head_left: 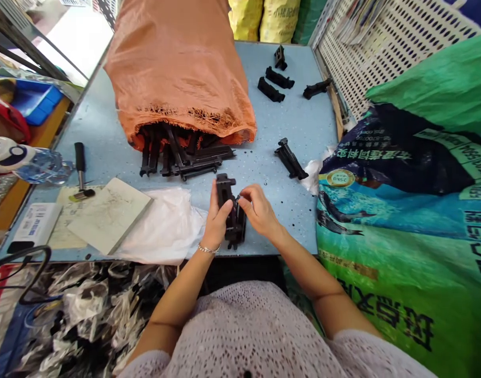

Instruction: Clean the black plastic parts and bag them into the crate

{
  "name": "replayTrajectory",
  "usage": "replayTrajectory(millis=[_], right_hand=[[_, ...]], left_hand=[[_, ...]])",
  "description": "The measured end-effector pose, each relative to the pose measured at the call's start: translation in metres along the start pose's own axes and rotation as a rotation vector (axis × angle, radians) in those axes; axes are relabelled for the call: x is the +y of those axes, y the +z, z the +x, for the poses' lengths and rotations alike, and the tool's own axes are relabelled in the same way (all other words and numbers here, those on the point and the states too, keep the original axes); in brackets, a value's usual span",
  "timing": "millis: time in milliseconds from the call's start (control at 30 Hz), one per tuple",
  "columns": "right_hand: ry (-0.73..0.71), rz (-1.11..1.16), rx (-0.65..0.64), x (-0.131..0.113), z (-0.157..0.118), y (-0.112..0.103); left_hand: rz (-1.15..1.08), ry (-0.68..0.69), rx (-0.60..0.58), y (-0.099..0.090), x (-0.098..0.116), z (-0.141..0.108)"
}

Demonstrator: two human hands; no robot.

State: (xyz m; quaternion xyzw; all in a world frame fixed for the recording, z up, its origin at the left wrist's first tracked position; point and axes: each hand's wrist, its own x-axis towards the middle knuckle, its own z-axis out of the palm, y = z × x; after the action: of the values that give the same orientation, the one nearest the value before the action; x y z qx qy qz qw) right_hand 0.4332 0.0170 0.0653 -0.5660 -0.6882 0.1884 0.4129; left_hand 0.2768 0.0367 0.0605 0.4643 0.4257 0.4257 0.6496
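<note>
Near the front edge of the blue table (264,178), my left hand (216,218) is wrapped round a black plastic part (224,190), held with its long side pointing away from me. My right hand (259,211) is at the part's right side, its thumb and index finger pinched together; what they grip is too small to name. Another black piece (235,231) shows below and between my hands. Beyond them, many similar black parts (196,160) spill from the open mouth of an orange woven sack (181,68).
Several black parts (277,79) lie at the back right, and a pair (290,157) is nearer. A hammer (80,163), a square board (110,215), a white plastic bag (161,226) and a white box (39,223) sit left. Green and blue sacks (382,210) stand right.
</note>
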Motion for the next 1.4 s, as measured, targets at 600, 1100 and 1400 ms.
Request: replayTrajectory(millis=[600,1100,1400], right_hand=[[0.090,-0.427,0.045,0.049,0.013,-0.006],[0.160,0.119,-0.046,0.011,0.003,-0.012],[0.159,-0.201,-0.050,-0.002,0.030,-0.011]], left_hand=[[0.442,-0.013,0.060,-0.026,-0.027,0.009],[0.044,0.114,-0.124,0.006,-0.012,0.004],[-0.275,-0.178,-0.072,0.008,0.011,-0.009]])
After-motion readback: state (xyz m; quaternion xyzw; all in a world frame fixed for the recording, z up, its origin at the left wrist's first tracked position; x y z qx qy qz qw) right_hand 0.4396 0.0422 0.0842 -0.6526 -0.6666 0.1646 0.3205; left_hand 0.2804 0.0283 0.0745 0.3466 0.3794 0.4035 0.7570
